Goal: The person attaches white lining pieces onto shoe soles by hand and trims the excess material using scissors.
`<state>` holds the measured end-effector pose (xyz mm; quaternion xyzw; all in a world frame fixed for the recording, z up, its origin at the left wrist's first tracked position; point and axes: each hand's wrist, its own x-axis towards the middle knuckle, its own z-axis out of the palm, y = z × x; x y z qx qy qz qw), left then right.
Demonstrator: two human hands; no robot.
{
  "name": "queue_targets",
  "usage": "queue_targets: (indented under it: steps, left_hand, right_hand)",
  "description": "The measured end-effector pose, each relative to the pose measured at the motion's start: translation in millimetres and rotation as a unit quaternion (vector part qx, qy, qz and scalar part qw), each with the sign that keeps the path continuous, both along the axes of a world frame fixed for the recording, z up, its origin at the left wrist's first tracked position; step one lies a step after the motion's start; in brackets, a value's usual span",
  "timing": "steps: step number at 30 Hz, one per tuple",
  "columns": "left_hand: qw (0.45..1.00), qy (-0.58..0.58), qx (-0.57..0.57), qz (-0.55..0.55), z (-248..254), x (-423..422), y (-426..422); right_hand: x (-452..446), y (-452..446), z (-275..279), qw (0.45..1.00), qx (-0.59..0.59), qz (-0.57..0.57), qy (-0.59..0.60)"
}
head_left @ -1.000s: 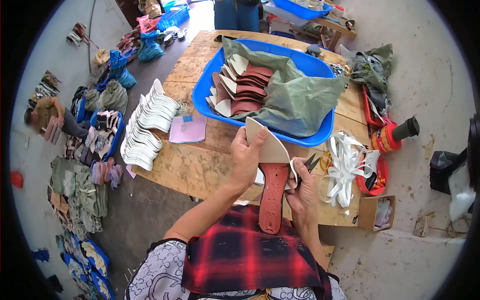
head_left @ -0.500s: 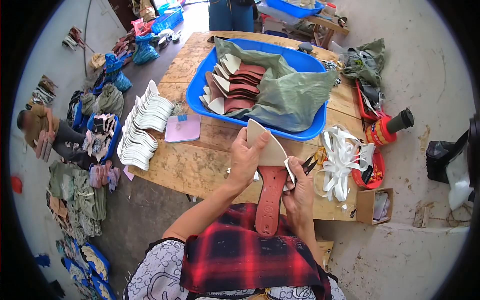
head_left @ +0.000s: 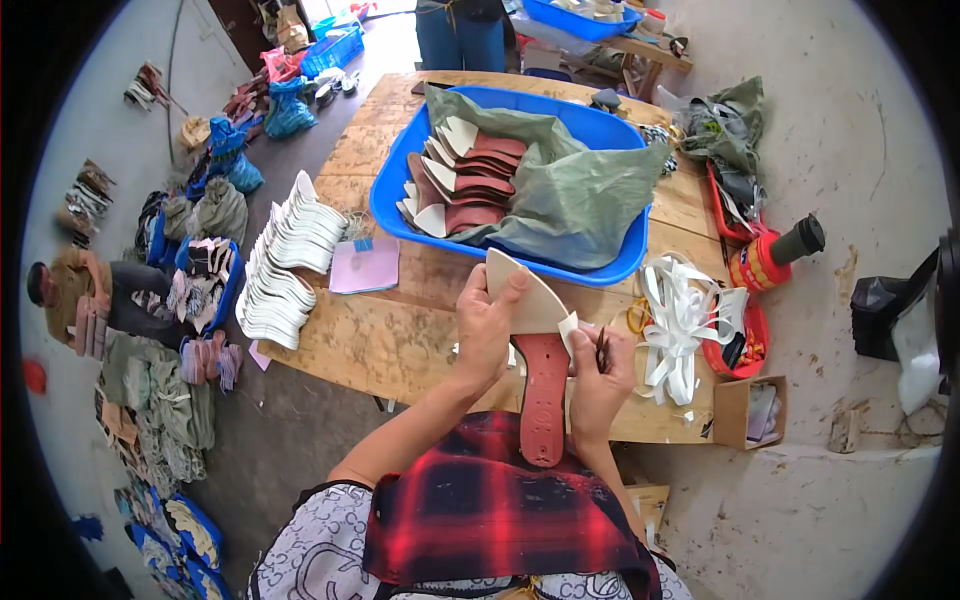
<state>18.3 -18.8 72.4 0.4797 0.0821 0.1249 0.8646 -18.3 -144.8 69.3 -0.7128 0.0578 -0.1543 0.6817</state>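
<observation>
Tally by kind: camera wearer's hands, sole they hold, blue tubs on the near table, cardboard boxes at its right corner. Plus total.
Left hand and right hand: 2
Held sole: 1
Blue tub: 1
Cardboard box: 1
Total: 5

Scissors (head_left: 601, 349) part-hidden by right hand (head_left: 604, 376)

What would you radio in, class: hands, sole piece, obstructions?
Left hand gripping sole piece by cream end. Right hand at its edge, pinching white strip, dark tool also held. Nothing seen blocking either hand.
</observation>
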Motion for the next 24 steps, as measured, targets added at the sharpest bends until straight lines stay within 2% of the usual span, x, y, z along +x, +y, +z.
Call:
queue_targets:
  steps: [3,4,6,7,8,9,10,11,12,14,16,17,19,20,21,23,24]
  left_hand:
    - [0.999,-0.006,0.027,-0.021,5,5,0]
    - [0.999,-0.006,0.029,-0.040,7,6,-2]
    - [0.994,-0.014,0.042,-0.100,9,13,-2]
    - [0.981,-0.016,0.127,-0.144,10,24,0]
    - [0.960,-0.014,0.209,-0.186,12,36,4]
    - [0.931,-0.011,0.289,-0.224,11,44,7]
    - [0.895,-0.117,0.408,-0.135,9,51,7]
    - [0.822,-0.222,0.509,-0.125,8,55,6]
    - [0.726,-0.317,0.598,-0.117,30,51,4]
    - [0.569,-0.372,0.699,-0.224,62,42,-5]
    - [0.447,-0.301,0.716,-0.443,82,44,-13]
    - [0.437,-0.266,0.723,-0.465,75,43,-9]
    - [0.412,-0.199,0.728,-0.511,50,41,1]
    - [0.389,-0.067,0.692,-0.605,39,43,4]
    - [0.460,-0.045,0.649,-0.604,13,36,17]
    - [0.569,0.146,0.545,-0.599,20,16,18]
    - [0.643,0.250,0.390,-0.610,12,10,14]
  right_hand:
    - [7,-7,2,0.973,-0.176,0.031,-0.146]
    - [12,-10,4,0.974,-0.164,0.054,-0.145]
    - [19,-27,5,0.980,-0.149,0.116,-0.064]
    - [23,-38,5,0.978,-0.142,0.149,-0.024]
    - [34,-49,0,0.960,-0.218,0.136,-0.114]
    - [40,-63,-4,0.972,-0.186,0.121,-0.082]
    - [47,-77,-7,0.981,-0.153,0.107,-0.051]
    - [54,-84,-7,0.988,-0.121,0.093,-0.020]
    - [59,-85,-6,0.989,-0.070,0.127,0.010]
    - [55,-89,-8,0.978,0.027,0.190,0.086]
    - [44,-82,-3,0.955,0.015,0.258,0.146]
    - [38,-82,5,0.942,0.013,0.291,0.166]
    - [34,-104,-7,0.925,-0.060,0.223,0.302]
    - [32,-119,-45,0.965,-0.059,0.148,0.207]
    - [19,-126,-49,0.975,-0.060,0.103,0.189]
    - [-2,-132,-51,0.986,-0.064,0.018,0.150]
    - [-18,-119,-38,0.983,-0.016,0.040,0.177]
